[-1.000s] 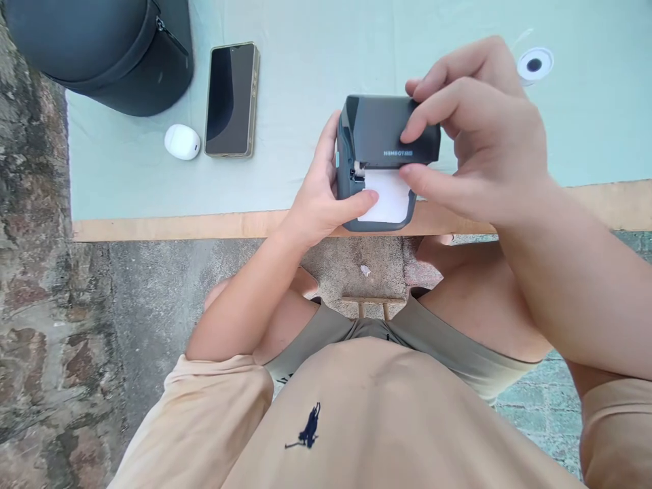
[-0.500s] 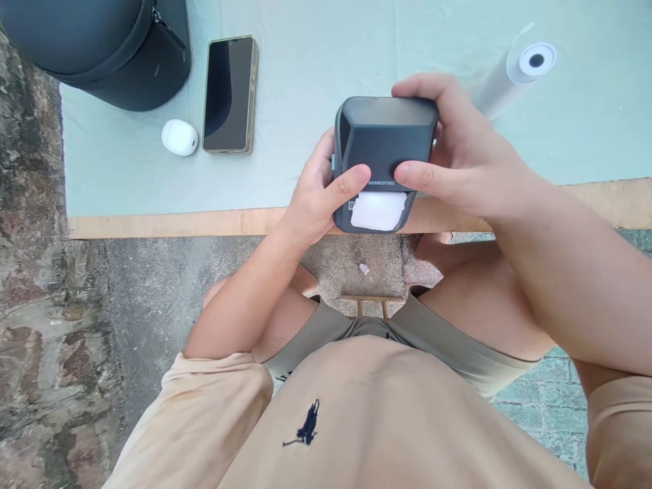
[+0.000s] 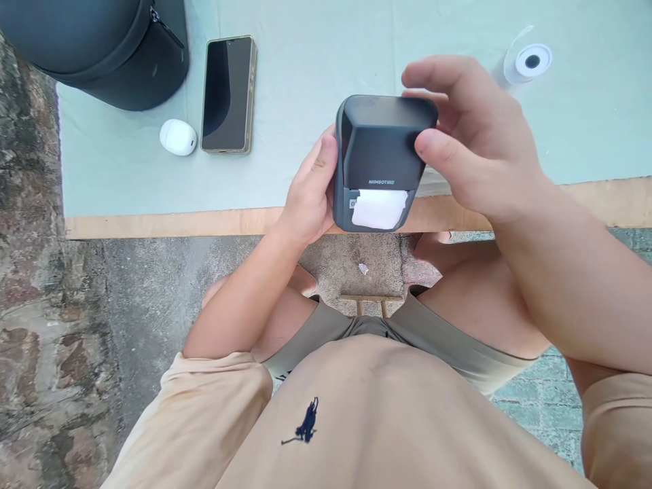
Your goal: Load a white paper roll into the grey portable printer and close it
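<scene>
- Dark grey rounded plastic label printer (image 3: pixel 382 146) sits at the near edge of the table, on the pale green cloth (image 3: pixel 316 68), between both hands.
- A white paper tab (image 3: pixel 379 208) sticks out of its front slot, below the small logo.
- Left hand (image 3: pixel 308 193) cups the printer's left side, fingers wrapped against the casing; it is gripping the body.
- Right hand (image 3: pixel 473 146) curls over the top right corner, thumb pressed on the front face, fingertips at the back edge; contact is light, not a clenched grip.
- Handling judgement: rigid shell, probably light, smooth and somewhat slippery; best held by the two flat sides. The paper tab is flimsy and would tear if pulled.
- Also on the cloth: white paper roll (image 3: pixel 527 63) far right, black smartphone (image 3: pixel 227 94), white oval earbud case (image 3: pixel 178 137), dark round zipped bag (image 3: pixel 102 47) far left.
</scene>
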Demonstrator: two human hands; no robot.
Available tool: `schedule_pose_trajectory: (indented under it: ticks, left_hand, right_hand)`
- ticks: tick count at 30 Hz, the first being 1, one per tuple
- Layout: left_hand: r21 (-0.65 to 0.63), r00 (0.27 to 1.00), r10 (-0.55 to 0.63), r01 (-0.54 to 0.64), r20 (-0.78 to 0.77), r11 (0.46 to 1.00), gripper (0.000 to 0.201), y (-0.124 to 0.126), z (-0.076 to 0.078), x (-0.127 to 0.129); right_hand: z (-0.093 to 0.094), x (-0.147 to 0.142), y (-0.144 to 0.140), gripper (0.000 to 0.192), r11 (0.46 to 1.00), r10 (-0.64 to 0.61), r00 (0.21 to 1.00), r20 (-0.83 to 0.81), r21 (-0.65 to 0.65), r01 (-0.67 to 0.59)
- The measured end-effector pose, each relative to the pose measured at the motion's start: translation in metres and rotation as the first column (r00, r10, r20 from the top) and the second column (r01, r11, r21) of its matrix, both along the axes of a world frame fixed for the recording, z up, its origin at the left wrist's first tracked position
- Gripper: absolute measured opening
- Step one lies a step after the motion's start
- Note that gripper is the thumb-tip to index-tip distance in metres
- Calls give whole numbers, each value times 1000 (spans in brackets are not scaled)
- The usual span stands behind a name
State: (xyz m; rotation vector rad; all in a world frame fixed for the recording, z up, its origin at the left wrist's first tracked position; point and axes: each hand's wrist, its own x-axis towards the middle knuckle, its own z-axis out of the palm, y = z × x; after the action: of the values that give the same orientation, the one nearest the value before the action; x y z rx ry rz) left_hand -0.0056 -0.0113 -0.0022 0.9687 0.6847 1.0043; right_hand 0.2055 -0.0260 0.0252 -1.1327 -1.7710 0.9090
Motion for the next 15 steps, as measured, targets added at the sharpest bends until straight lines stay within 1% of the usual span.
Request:
schedule_pose_trajectory:
  ticks: [2, 3, 4, 7, 9, 12, 15]
  left_hand:
    - [-9, 1000, 23, -23, -17, 1000, 44, 0, 1, 2]
    - [-3, 999, 33, -33, -34, 999, 44, 0, 1, 2]
    - [5, 997, 44, -44, -56, 999, 45, 0, 1, 2]
    - [19, 989, 78, -76, -125, 997, 51, 0, 0, 2]
    - [15, 982, 103, -102, -158, 995, 56, 1, -2, 2]
    - [18, 976, 131, -130, -175, 991, 60, 3, -4, 2]
    - [33, 977, 141, -137, -159, 990, 60, 3, -5, 3]
  right_hand:
    - [0, 1, 0, 53, 998, 40, 999, -29, 46, -39]
    - [0, 2, 0, 53, 996, 69, 997, -31, 56, -67]
    - [-1, 3, 0, 55, 995, 85, 996, -12, 57, -84]
    - [-4, 6, 1, 74, 989, 132, 990, 45, 68, -134]
    - [-5, 8, 3, 83, 985, 148, 987, 70, 76, -153]
    - [-3, 9, 4, 85, 984, 164, 980, 115, 52, -171]
    - [1, 9, 5, 86, 982, 162, 980, 115, 78, -172]
